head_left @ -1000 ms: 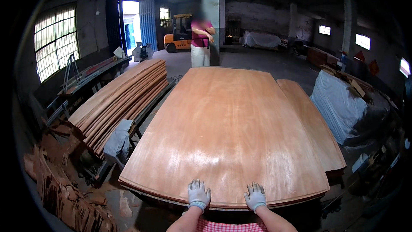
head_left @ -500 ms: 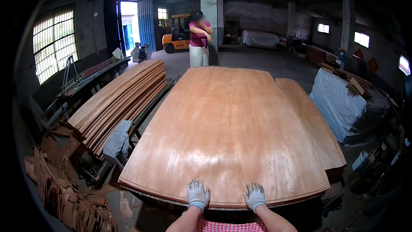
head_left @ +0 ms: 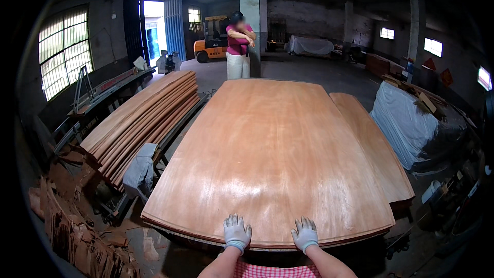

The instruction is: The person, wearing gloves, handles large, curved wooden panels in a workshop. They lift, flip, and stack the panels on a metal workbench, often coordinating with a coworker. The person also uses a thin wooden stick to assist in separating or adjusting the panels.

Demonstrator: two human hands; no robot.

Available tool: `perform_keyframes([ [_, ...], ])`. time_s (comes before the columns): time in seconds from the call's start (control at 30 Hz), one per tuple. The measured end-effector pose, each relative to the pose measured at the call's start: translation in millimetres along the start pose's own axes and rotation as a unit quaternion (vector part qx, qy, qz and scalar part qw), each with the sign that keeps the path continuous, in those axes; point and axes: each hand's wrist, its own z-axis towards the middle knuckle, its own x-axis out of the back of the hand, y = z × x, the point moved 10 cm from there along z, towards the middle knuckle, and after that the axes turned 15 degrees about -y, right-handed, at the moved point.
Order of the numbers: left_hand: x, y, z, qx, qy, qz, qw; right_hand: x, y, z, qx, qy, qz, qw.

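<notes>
In front of me lies a wide stack of reddish-brown wood veneer sheets, its smooth top sheet shining near the front. My left hand, in a pale glove, rests flat on the sheet by its near edge, fingers stretched out. A short way to the right, my right hand lies the same way in a matching glove, fingers apart. Neither hand holds anything. The palms press close to the front edge of the stack.
A narrower veneer pile adjoins on the right, and wavy stacked sheets stand left. Broken veneer scraps heap at lower left. A plastic-covered stack is at right. Beyond the far edge stand a person with folded arms and an orange forklift.
</notes>
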Motion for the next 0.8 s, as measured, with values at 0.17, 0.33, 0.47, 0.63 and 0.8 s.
perform_keyframes([
  [0.17,0.1,-0.2,-0.6,0.0,-0.002,-0.002,1.0,-0.9,-0.4,0.1,-0.001,-0.008,0.003,1.0],
  [0.33,0.0,0.8,-0.4,0.006,-0.03,-0.004,1.0,-0.4,0.4,0.0,-0.002,-0.008,0.003,1.0],
  [0.47,1.1,0.1,-1.2,0.004,-0.024,-0.008,1.0,-0.1,-0.9,0.0,-0.004,-0.015,0.003,1.0],
  [0.63,1.5,0.7,-1.3,0.0,-0.019,-0.011,1.0,0.1,-0.7,-0.7,-0.002,-0.01,-0.004,1.0],
  [0.8,0.5,1.1,-1.1,0.005,-0.028,-0.008,1.0,0.7,-0.4,-0.7,-0.002,-0.008,-0.005,1.0],
])
